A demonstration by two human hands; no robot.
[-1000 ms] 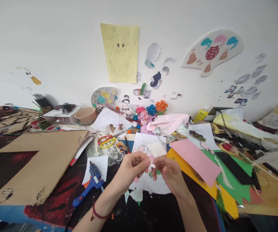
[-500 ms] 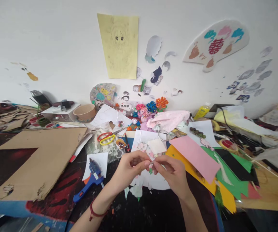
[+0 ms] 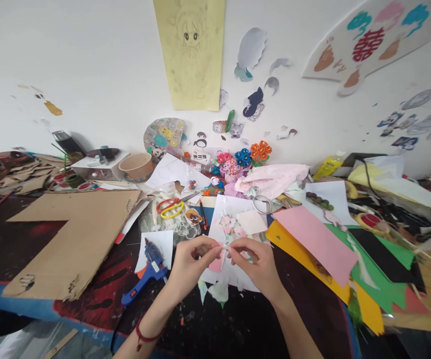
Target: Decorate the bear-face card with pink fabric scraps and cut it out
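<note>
My left hand [image 3: 196, 258] and my right hand [image 3: 255, 264] meet fingertip to fingertip above a white sheet [image 3: 241, 281]. Thumb and forefinger of each are pinched on something tiny and pale, too small to name. Beneath them, a pink paper piece [image 3: 216, 264] lies on the sheet, with small white, pink and green scraps [image 3: 230, 224] behind it. Green-and-white pieces [image 3: 218, 290] are at the sheet's front edge. A blue glue gun [image 3: 150, 274] rests left of my left hand.
Cut cardboard [image 3: 84, 239] covers the left side. Red and yellow scissors [image 3: 172, 208] lie on a plastic bag. Pink paper [image 3: 318, 239] overlaps yellow and green sheets at right. Behind stand colourful craft flowers [image 3: 242, 158] and a pink cloth [image 3: 275, 180].
Both hands have shifted slightly left in view, still pinched together. The pink piece under them now shows. The view has tilted down and turned left a little.
</note>
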